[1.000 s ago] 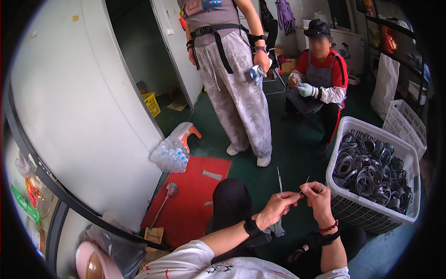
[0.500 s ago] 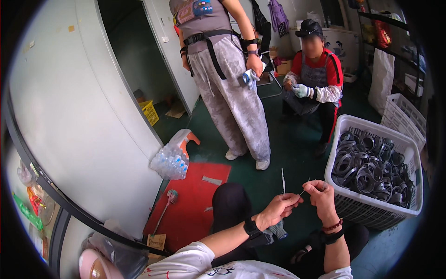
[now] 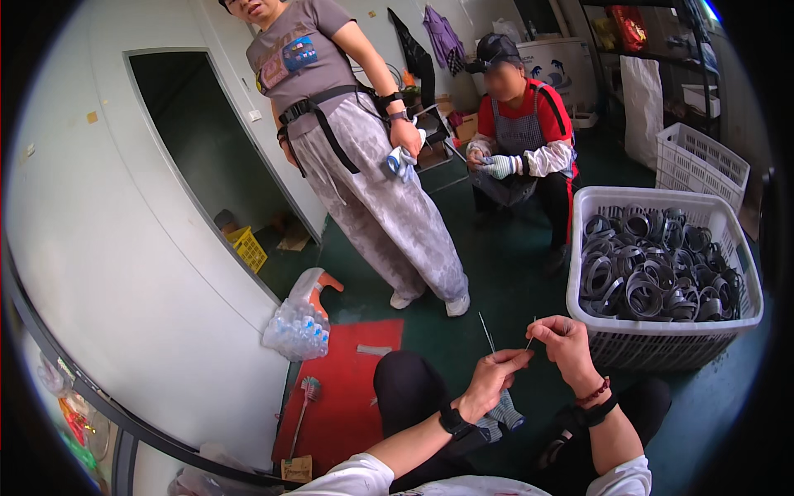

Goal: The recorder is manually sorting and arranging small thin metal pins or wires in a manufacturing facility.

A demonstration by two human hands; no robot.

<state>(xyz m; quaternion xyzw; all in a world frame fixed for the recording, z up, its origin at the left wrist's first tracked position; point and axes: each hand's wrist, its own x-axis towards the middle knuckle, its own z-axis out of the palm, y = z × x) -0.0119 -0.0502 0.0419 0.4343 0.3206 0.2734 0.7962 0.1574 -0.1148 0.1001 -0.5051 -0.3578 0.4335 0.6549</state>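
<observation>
Left hand [image 3: 490, 382] grips slim silver metal tool [image 3: 487, 333] | right hand [image 3: 567, 347] alongside pinches thin grey rod [image 3: 529, 341] | handling seemingly unfinished; remainder unclear

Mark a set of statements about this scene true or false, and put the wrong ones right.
1. The white slotted plastic crate holds many dark curled rings. True.
2. The person's left hand is empty. False: it grips a thin, pointed metal tool.
3. The person's right hand pinches a thin, slender piece. True.
4. The co-worker in the red top and black cap is standing upright. False: this co-worker is down low, with knees bent.
5. A long brush with a pale handle lies on the flat red sheet. True.
6. The yellow plastic basket stands beside the crate. False: it is at the dark doorway, on the left.
</observation>
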